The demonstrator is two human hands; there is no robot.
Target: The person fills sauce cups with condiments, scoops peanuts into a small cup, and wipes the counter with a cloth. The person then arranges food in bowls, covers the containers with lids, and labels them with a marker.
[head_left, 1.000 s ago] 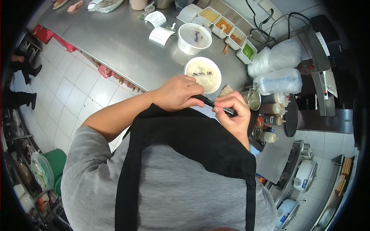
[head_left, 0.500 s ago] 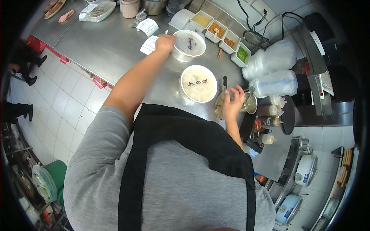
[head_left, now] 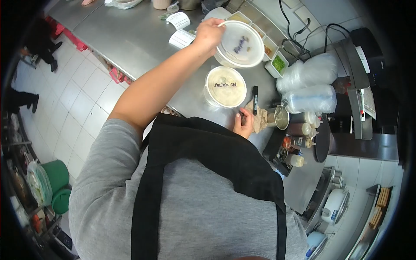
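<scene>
My left hand point(head_left: 209, 35) grips the rim of a lidded white tub point(head_left: 241, 44) with dark writing on its lid, held up off the counter and tilted. A second round tub point(head_left: 225, 86), labelled in dark marker, stands just below it on the metal counter. My right hand point(head_left: 244, 124) is near the counter's front edge below that tub, its fingers apart and nothing seen in them. To its right a black marker point(head_left: 255, 100) lies beside a crumpled brown cloth or paper point(head_left: 260, 119).
White trays of toppings, one with chopped greens point(head_left: 278, 64), line the counter's back. Plastic-wrapped stacks point(head_left: 311, 95), a metal cup point(head_left: 281, 117) and squeeze bottles point(head_left: 303, 130) stand at the right. Paper slips point(head_left: 178, 20) lie behind my left forearm. Another person's legs show at far left.
The marker has left my hands and lies on the counter. My left hand has moved to the far tub and lifted it rightward; my right hand has drawn back toward my body.
</scene>
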